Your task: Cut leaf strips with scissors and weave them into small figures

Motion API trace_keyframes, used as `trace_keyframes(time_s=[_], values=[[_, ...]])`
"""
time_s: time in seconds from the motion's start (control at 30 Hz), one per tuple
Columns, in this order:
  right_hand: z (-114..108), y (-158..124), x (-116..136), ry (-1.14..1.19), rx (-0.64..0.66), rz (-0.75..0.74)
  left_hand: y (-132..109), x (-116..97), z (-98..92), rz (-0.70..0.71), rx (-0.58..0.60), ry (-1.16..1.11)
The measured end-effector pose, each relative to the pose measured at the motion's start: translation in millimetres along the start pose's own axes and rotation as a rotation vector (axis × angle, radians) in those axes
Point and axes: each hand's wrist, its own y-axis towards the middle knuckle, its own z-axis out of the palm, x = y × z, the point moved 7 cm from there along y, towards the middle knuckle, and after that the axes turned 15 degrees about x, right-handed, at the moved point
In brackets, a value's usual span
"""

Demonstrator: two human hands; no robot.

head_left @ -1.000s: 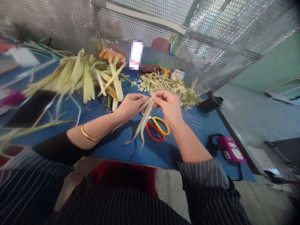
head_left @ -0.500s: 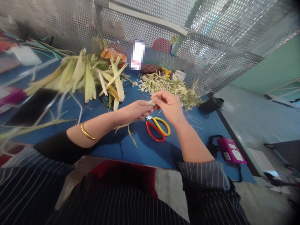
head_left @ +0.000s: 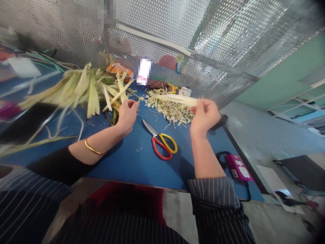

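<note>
My right hand (head_left: pixel 205 116) pinches one end of a pale corn husk (head_left: pixel 177 99), which stretches out to the left above the pile of scraps. Over on the left, my left hand (head_left: pixel 127 116) has thumb and fingers pressed together; what they hold, if anything, is too small to make out. Between the hands, scissors (head_left: pixel 155 133) with one red and one yellow handle lie on the blue table (head_left: pixel 142 166), blades pointing away to the left. Behind my left hand spreads a heap of long green-yellow husks (head_left: pixel 76 89). A pile of shredded husk scraps (head_left: pixel 167 108) lies beyond the scissors.
A perforated metal screen (head_left: pixel 157 37) rises behind the table. An orange packet (head_left: pixel 119 72) and a pixelated bright object stand near it. A magenta box with a black strap (head_left: pixel 239 167) sits by the right edge. At left lies a dark flat object (head_left: pixel 27 122).
My hands have moved apart from their meeting point above the scissors. The right hand now extends the husk over the scraps, the left has gone left, and the scissors' blades are uncovered.
</note>
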Motion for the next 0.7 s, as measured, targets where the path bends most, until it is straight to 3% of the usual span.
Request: trace_keyframes(time_s=[0.03, 0.13, 0.2, 0.3, 0.4, 0.53, 0.7], values=[[3.4, -7.4, 10.3, -0.080, 0.015, -0.064, -5.7, 1.2, 7.1, 0.001, 0.024, 0.023], [30.1, -40.1, 42.9, -0.355, 0.181, -0.336, -26.5, 19.3, 56.6, -0.219, 0.490, -0.113], [53.9, -67.1, 58.0, -0.512, 0.333, -0.551, -35.8, 19.8, 71.4, -0.257, 0.598, -0.310], [85.1, -101.5, 66.2, -0.612, 0.611, -0.842, -30.5, 16.5, 63.6, -0.260, 0.477, -0.491], [99.2, -114.2, 65.7, -0.579, 0.820, -0.951, -21.9, 14.4, 46.1, -0.281, 0.298, -0.554], [102.0, -118.7, 67.5, -0.600, 0.887, -1.013, -18.6, 8.2, 40.6, -0.264, 0.275, -0.570], [101.2, -140.1, 76.0, -0.702, 0.843, -1.216, -11.4, -3.0, 31.4, -0.208, 0.243, -0.540]])
